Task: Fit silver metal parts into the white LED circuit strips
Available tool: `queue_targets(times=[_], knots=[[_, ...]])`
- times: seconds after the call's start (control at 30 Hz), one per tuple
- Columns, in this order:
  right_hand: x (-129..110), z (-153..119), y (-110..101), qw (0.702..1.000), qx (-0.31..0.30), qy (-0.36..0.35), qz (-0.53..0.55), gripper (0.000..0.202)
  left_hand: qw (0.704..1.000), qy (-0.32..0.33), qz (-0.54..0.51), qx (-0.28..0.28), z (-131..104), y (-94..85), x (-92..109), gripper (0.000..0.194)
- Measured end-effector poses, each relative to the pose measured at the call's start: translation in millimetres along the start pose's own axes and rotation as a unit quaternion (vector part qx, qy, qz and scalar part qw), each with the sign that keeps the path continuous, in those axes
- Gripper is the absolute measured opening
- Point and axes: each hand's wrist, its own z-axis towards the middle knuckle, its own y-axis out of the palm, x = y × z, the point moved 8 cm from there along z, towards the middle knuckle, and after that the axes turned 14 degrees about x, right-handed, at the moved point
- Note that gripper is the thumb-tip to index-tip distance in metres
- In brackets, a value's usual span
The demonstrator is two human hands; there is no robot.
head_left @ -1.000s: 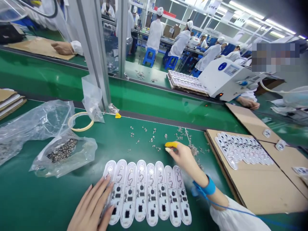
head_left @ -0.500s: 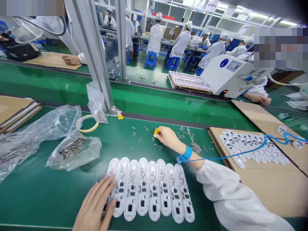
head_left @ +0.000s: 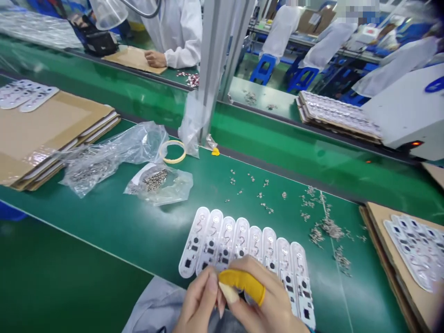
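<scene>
My left hand point(head_left: 199, 303) and my right hand point(head_left: 268, 296) meet at their fingertips at the near end of a row of white oblong casings point(head_left: 243, 231). Both pinch closed; whatever lies between the fingertips is too small or hidden to make out. On my right index finger is a yellow finger cot point(head_left: 244, 283), and a pale one covers the thumb. Several casings stand side by side, each with a round spot, a thin wire and dark square parts; my hands cover the lower ends of the middle ones. Beyond them small metal pieces point(head_left: 331, 227) lie scattered and heaped.
Left of the casings lie an open plastic bag of metal pieces point(head_left: 156, 180), a larger clear bag point(head_left: 104, 162) and a tape roll point(head_left: 172, 152). Cardboard stacks point(head_left: 62, 125) stand left, and cardboard with more casings point(head_left: 412, 249) right. A metal post point(head_left: 215, 60) rises behind. Another person's hand point(head_left: 155, 58) rests beyond.
My right hand has come back from the scattered metal pieces to my left hand. My left hand has left the end casing and now pinches. The view has swung left.
</scene>
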Motion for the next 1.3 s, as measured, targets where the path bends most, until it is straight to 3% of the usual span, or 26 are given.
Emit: queue_targets(times=[0.17,0.33,0.4,0.47,0.53,0.6,0.67,0.7,0.8,0.97,1.1,1.3], knots=[[2.1,5.2,10.7,0.999,-0.026,0.035,0.017,0.006,0.992,-0.015,-0.114,-0.047,9.5,1.0,12.4,0.056],[10.5,9.8,28.2,0.98,-0.075,0.153,0.099,0.014,0.995,0.063,-0.057,-0.055,9.4,-11.4,26.9,0.053],[18.7,15.0,35.1,0.975,-0.084,0.178,0.101,0.015,0.994,0.095,-0.029,-0.044,8.5,-20.7,32.9,0.049],[31.1,21.9,41.0,0.979,-0.081,0.175,0.062,0.013,0.985,0.169,0.029,-0.017,8.3,-32.6,44.0,0.04],[43.8,28.5,46.4,0.988,-0.069,0.139,-0.01,0.013,0.949,0.296,0.108,0.025,6.1,-44.4,60.3,0.025],[54.2,30.7,54.6,0.989,-0.074,0.095,-0.086,0.015,0.875,0.435,0.198,0.074,0.4,-51.8,73.2,0.015],[61.8,28.5,64.3,0.983,-0.099,0.068,-0.139,0.015,0.801,0.52,0.276,0.106,-2.6,-54.3,74.9,0.018],[64.0,27.0,68.1,0.98,-0.111,0.06,-0.157,0.015,0.777,0.538,0.305,0.115,-1.9,-54.8,72.7,0.02],[61.8,25.8,73.5,0.973,-0.13,0.038,-0.187,0.014,0.753,0.547,0.35,0.106,1.5,-54.9,63.2,0.022],[51.3,32.2,77.9,0.958,-0.159,0.005,-0.238,0.018,0.753,0.532,0.383,0.059,2.3,-53.1,52.8,0.023],[43.9,37.3,80.3,0.947,-0.16,-0.031,-0.278,0.021,0.752,0.538,0.378,0.057,3.2,-54.6,54.3,0.02],[12.9,32.4,91.7,0.92,-0.133,-0.168,-0.328,0.034,0.741,0.55,0.381,0.063,3.2,-55.1,55.3,0.022]])
